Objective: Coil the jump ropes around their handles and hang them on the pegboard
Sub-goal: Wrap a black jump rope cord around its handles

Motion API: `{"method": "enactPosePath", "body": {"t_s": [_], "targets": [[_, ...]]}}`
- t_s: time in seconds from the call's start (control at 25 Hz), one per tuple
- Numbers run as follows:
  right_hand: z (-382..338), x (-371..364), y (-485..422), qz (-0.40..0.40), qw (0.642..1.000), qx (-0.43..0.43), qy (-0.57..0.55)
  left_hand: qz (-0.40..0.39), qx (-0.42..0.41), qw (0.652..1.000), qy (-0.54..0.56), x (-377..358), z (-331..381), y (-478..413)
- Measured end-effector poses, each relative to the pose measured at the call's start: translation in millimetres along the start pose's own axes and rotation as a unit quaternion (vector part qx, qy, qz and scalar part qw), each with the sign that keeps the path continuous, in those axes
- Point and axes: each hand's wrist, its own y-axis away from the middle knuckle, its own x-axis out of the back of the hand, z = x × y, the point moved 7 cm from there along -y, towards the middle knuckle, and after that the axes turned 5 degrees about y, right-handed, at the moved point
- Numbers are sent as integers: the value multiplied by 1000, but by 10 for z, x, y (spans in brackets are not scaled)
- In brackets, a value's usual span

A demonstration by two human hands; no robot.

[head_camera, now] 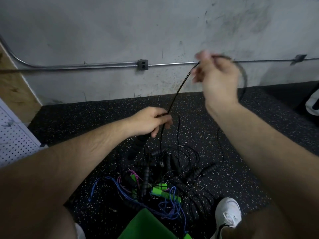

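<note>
The pegboard (12,140) stands at the floor's (77,118) left edge. The left hand (150,120) curls round a black handle (142,139), likely anchoring it as the spool. The other ropes (164,178) lie tangled mid-floor. The right hand (217,78), blurred, pinches the black rope (179,90) high, probably to feed a loop.

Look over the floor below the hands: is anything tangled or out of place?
Yes. The loose jump ropes lie in one tangled heap on the floor, black cords, a blue cord and green handles crossing one another. The left hand and right hand hold one black rope above it.
</note>
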Motion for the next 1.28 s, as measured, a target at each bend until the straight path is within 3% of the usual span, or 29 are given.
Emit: {"method": "enactPosePath", "body": {"t_s": [0.08,0.16,0.24,0.28,0.36,0.52,0.68,0.76,0.84,0.96,1.04,1.12,1.28], "targets": [[-91,164,-66,39,997,19,-62,-11,24,1000,-14,-48,-127,-7],[198,13,69,-72,990,-72,95,34,23,999,9,38,-122,-51],[614,-235,332,-229,931,-139,247,71,-6,997,42,132,-30,-88],[721,-320,390,-261,917,-137,268,73,-18,996,51,154,10,-97],[759,-369,331,-234,932,-120,251,61,-22,997,48,152,12,-90],[521,-193,87,-79,986,-79,126,49,18,998,28,122,-124,-77],[367,-79,8,-9,998,-53,21,44,21,999,16,126,-178,-65],[350,-82,11,-25,998,-48,27,58,20,998,11,145,-144,-49],[457,-141,88,-90,984,-96,124,85,14,996,11,181,-87,-42],[817,-279,366,-258,879,-201,348,122,7,991,56,243,-6,-37],[981,-389,537,-330,820,-192,426,130,10,988,81,248,29,-27],[1042,-499,634,-346,821,-162,424,129,13,987,95,224,46,-26],[1117,-678,876,-333,865,-161,339,171,68,955,232,180,-30,-17]]}}
